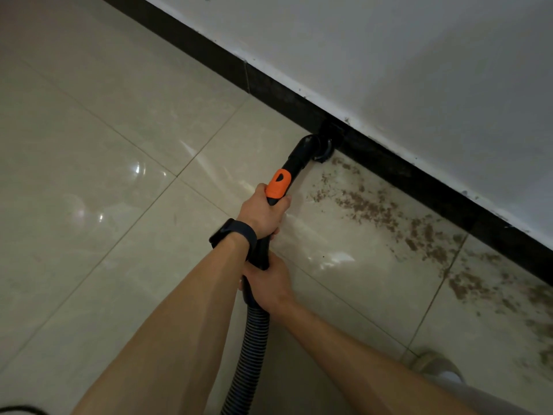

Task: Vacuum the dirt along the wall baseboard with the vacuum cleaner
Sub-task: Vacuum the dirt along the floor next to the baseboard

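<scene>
Black plastic vacuum wand w/ a bright orange collar slants up from lower centre toward the black baseboard strip at the foot of the white painted wall. Its black elbow-shaped nozzle sits in the floor-wall corner, touching the baseboard, right at the L end of the brown crumbly dirt. Dirt lies scattered over the glossy beige tiled floor in a band along the baseboard, from just beside the nozzle out to the R edge, thinner near the nozzle & patchier further R. Left hand is wrapped round the wand just below the orange collar, touching it, fingers curled under; dark wristband on that wrist. Right hand grips lower down, approx where the wand meets the black ribbed flexible hose, fingers curled round it, just beside the left wrist. Hose drops from the right hand btwn both forearms & runs out at the bottom edge. Pale rounded shape on the floor at bottom R, partly behind the right forearm, can't tell what it is
</scene>
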